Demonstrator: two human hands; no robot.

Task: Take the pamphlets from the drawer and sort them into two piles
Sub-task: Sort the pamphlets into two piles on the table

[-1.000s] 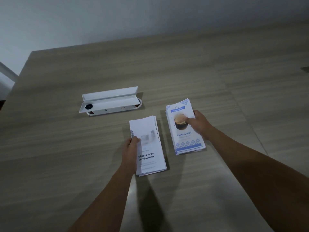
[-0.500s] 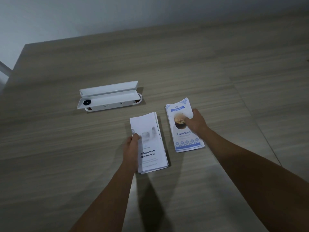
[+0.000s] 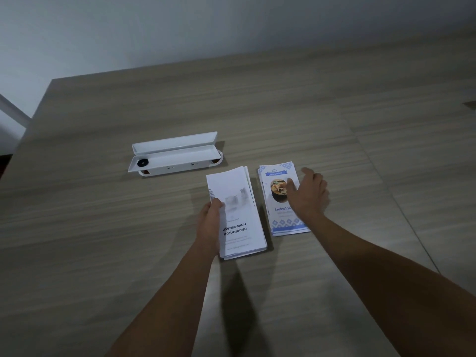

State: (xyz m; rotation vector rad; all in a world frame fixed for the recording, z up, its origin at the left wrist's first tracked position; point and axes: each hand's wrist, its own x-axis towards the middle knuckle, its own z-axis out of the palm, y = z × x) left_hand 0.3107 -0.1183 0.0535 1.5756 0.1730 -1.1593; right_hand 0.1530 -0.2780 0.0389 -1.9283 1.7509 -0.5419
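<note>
- Two sorted piles side by side on the wood-grain table (image 3: 103, 228): white black-lettered pamphlet stack (image 3: 238, 210), blue-patterned food-photo pamphlet stack (image 3: 279, 202).
- Left hand (image 3: 210, 222) gripping the white stack's left edge, probably squaring it.
- Right hand (image 3: 306, 194) spread loose over the blue stack, grasping nothing.
- Open white plastic case (image 3: 175, 155) beyond, apart.

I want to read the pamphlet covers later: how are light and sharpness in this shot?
Head view: dim, bluish light; arm shadows fall toward the camera; white pile bold title legible, small print soft; right hand hides part of the blue pile; table edges bow.
</note>
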